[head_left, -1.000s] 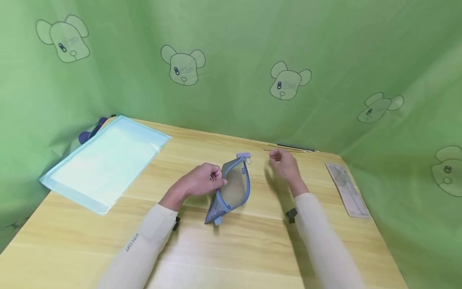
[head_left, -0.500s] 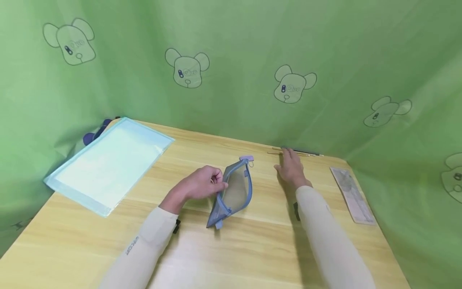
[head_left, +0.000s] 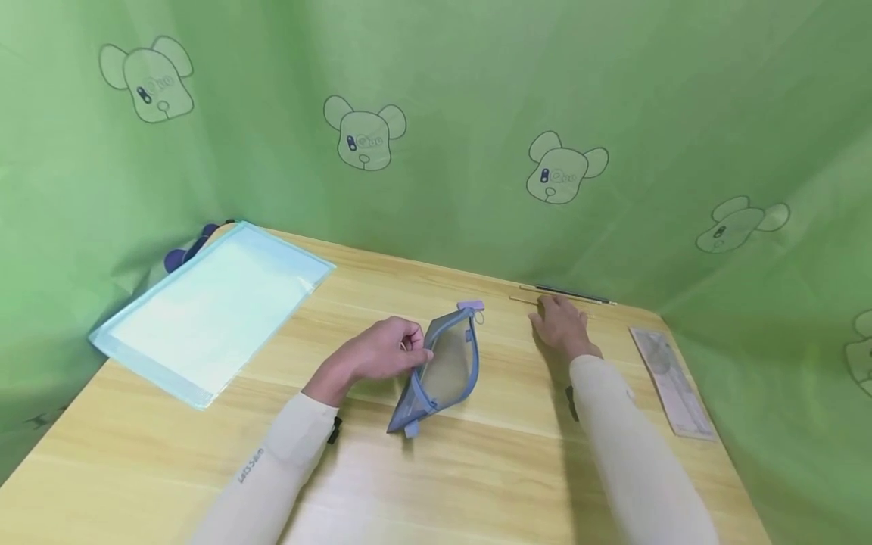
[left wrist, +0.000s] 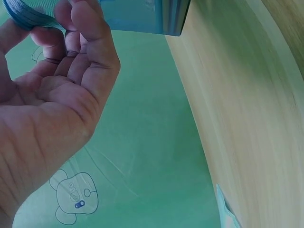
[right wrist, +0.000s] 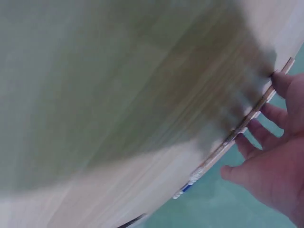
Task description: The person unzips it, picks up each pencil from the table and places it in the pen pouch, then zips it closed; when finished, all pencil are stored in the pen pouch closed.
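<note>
A blue mesh zip pouch [head_left: 409,409] stands with its mouth unzipped at mid-table, a purple tag [head_left: 470,306] at its far end. My left hand [head_left: 384,350] pinches the near-left rim of that mouth between thumb and curled fingers. Toward the back edge, my right hand [head_left: 562,325] reaches down over a thin wood-coloured, pencil-like stick [right wrist: 209,161]. In the right wrist view its fingertips are spread along the stick, and the thumb stands apart from it. Just behind lies a slim dark stick [head_left: 579,294], next to another thin wooden one.
A clear folder with blue edges [head_left: 218,310] and a white sheet inside lies at the left. At the right edge sits a long flat clear packet [head_left: 671,382]. A green curtain [head_left: 436,197] with bear-head prints hangs around the table [head_left: 409,492].
My right hand has moved back and rightward, down from above the table onto the thin stick. The left hand keeps its pinch on the pouch rim, and the view has shifted slightly.
</note>
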A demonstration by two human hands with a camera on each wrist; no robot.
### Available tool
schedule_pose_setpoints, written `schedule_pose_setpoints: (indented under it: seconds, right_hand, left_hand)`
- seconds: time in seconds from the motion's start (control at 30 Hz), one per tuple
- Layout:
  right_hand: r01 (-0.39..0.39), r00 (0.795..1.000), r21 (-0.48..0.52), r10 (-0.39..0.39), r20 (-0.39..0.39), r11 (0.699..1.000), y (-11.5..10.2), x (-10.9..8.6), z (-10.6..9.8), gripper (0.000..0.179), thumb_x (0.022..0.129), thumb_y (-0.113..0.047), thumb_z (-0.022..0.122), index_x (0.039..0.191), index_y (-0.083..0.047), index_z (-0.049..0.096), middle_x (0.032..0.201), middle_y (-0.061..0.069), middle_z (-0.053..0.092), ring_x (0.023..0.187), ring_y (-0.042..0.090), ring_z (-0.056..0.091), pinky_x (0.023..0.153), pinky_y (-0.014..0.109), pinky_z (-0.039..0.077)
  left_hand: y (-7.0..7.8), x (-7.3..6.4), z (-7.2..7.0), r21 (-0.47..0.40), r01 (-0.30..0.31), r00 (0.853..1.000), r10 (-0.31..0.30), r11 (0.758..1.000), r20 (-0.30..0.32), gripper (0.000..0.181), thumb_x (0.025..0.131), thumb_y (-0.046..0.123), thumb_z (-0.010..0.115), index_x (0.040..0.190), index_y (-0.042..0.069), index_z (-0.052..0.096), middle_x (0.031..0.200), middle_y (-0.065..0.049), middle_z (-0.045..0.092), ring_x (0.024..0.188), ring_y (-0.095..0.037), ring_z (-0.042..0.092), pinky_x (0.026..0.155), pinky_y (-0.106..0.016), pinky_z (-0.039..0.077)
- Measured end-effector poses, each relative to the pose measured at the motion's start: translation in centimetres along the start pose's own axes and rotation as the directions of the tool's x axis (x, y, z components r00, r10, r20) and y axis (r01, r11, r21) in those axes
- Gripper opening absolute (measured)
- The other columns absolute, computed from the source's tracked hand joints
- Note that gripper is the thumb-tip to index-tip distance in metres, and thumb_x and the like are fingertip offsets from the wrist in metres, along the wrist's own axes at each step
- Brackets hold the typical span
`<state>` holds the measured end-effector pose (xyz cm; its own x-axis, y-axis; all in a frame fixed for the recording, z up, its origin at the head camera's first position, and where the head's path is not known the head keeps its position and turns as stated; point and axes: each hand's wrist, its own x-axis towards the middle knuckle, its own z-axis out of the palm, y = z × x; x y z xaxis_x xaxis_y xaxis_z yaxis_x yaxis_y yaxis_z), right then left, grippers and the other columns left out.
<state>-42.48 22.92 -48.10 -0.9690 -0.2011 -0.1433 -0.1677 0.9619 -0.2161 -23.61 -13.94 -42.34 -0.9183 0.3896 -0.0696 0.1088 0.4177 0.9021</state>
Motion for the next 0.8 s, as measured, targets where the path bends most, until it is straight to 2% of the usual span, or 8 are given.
schedule_pose_setpoints:
  seconds: [0.1,0.2,0.3,0.43,0.6,0.73,0.8]
  right_hand:
    - [0.007,0.999,-0.004,-0.007,-0.033,1.0,-0.2,-1.1,0.0,0.048,0.114,-0.023,0.04,0.157,-0.002,0.043,0.166,0.033,0.031,0.15,0.061,0.032,0.12,0.082,0.025]
    - [0.042,0.998,-0.002,-0.042,-0.047,0.999,-0.6,-2.4,0.1,0.043,0.113,-0.014,0.039,0.151,0.002,0.049,0.155,0.035,0.041,0.14,0.06,0.042,0.116,0.077,0.038]
    - [0.07,0.997,0.012,-0.069,-0.041,0.997,-0.8,-3.8,0.1,0.039,0.11,-0.009,0.045,0.144,0.007,0.054,0.142,0.035,0.051,0.128,0.056,0.054,0.113,0.07,0.046]
    - [0.073,0.997,0.069,-0.074,0.008,0.995,-1.4,-6.0,0.3,0.031,0.104,-0.003,0.056,0.133,0.008,0.06,0.127,0.032,0.062,0.114,0.048,0.064,0.102,0.061,0.057]
    - [0.046,0.997,0.095,-0.052,0.055,0.994,-3.4,-9.4,0.9,0.022,0.101,-0.004,0.064,0.122,0.003,0.064,0.111,0.022,0.07,0.098,0.035,0.069,0.086,0.048,0.062]
    - [0.033,0.997,0.112,-0.042,0.07,0.993,-5.3,-11.8,1.4,0.018,0.1,-0.006,0.065,0.117,-0.002,0.063,0.098,0.012,0.069,0.08,0.024,0.064,0.07,0.036,0.056]
    - [0.035,0.996,0.127,-0.045,0.077,0.991,-6.1,-12.7,1.7,0.019,0.098,-0.006,0.067,0.116,-0.003,0.062,0.096,0.01,0.068,0.078,0.022,0.062,0.069,0.034,0.055]
  left_hand:
    - [0.1,0.0,0.0,0.002,-0.004,1.0,0.004,1.0,0.002,0.023,0.103,0.018,0.07,0.083,0.011,0.061,0.077,0.002,0.058,0.071,-0.012,0.05,0.066,-0.025,0.046]
    - [0.1,0.0,-0.1,0.004,-0.002,1.0,0.002,1.0,0.004,0.023,0.103,0.018,0.07,0.083,0.011,0.061,0.078,0.002,0.059,0.072,-0.013,0.051,0.067,-0.026,0.046]
    - [0.2,0.0,0.0,0.009,0.0,1.0,0.0,1.0,0.011,0.023,0.104,0.018,0.07,0.084,0.011,0.061,0.079,0.002,0.059,0.072,-0.013,0.051,0.067,-0.026,0.046]
    - [0.1,0.0,0.0,0.01,0.009,1.0,-0.01,1.0,0.012,0.023,0.104,0.018,0.07,0.084,0.011,0.061,0.079,0.002,0.059,0.072,-0.013,0.051,0.067,-0.026,0.046]
    - [0.2,0.0,0.0,0.013,0.016,1.0,-0.016,1.0,0.011,0.022,0.104,0.018,0.07,0.085,0.011,0.062,0.079,0.002,0.058,0.073,-0.013,0.051,0.068,-0.026,0.046]
    - [0.2,0.1,0.0,0.009,0.012,1.0,-0.012,1.0,0.005,0.021,0.104,0.018,0.069,0.085,0.01,0.062,0.079,0.002,0.058,0.074,-0.014,0.051,0.068,-0.026,0.046]
    - [0.2,0.1,0.1,0.006,0.008,1.0,-0.008,1.0,0.005,0.022,0.104,0.018,0.069,0.085,0.01,0.062,0.079,0.002,0.058,0.074,-0.014,0.051,0.069,-0.027,0.046]
